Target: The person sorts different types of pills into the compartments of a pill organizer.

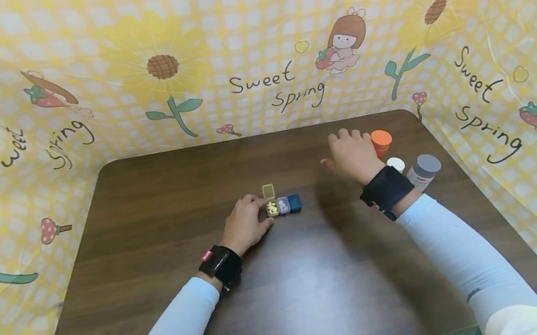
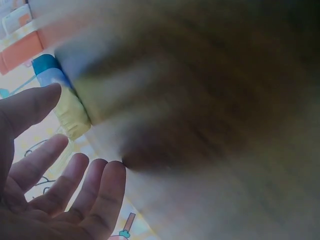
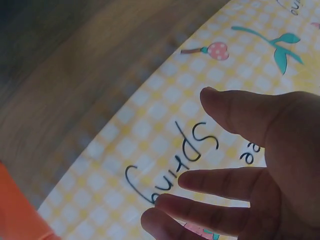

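Note:
A small pill organizer (image 1: 283, 205) lies on the table with yellow, lilac-blue and dark blue sections in a row. Its yellow lid (image 1: 269, 192) stands open, and pale pills (image 1: 272, 209) fill that section. At the yellow end is my left hand (image 1: 245, 224), thumb and fingers spread apart beside the box. The left wrist view shows the thumb overlapping the organizer (image 2: 75, 117), with relaxed fingers. My right hand (image 1: 352, 155) is held over the back right of the table, fingers extended and palm bare. Beside it stands an orange cup-like container (image 1: 381, 143).
A white-topped container (image 1: 395, 164) and a grey-lidded bottle (image 1: 424, 171) stand near the right wrist. The brown table (image 1: 161, 204) meets a yellow checked cloth (image 1: 231, 42) at its back and sides.

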A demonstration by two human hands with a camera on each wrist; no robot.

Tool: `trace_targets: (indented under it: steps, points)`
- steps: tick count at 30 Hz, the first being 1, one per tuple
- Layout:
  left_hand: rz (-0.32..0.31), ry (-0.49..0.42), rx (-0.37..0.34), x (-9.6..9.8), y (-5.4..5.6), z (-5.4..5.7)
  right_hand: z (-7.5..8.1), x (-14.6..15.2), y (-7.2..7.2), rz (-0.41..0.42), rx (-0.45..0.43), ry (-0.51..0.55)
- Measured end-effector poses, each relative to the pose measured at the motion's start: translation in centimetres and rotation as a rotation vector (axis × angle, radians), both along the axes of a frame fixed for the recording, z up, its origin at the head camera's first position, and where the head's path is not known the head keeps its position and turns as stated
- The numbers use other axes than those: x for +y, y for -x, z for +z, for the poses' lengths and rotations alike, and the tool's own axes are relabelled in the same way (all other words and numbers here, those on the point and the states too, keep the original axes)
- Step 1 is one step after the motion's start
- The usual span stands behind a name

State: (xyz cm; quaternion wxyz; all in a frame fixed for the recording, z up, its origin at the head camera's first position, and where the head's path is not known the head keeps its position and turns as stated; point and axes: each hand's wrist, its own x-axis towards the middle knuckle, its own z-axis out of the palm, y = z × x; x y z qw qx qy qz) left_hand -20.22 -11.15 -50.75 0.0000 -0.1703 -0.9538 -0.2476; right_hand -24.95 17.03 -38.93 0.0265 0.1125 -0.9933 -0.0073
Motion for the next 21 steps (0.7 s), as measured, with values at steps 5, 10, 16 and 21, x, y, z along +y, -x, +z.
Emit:
trace_targets:
  steps: [5,10,16,21]
  points:
    - [-0.025,-0.002,0.015,0.3,-0.2,0.3,0.0,-0.5,-0.5,0.037,-0.021,-0.014]
    - [-0.035,-0.026,0.041,0.5,-0.1,1.3,-0.1,-1.0,-0.6,0.051,-0.058,-0.010]
    - [-0.017,-0.013,-0.006,1.0,1.2,2.9,-1.2,-2.1,-0.4,0.085,-0.116,-0.029]
    - [-0.019,0.057,-0.052,1.2,2.1,2.9,-2.6,-4.3,-0.8,0.154,-0.201,-0.047]
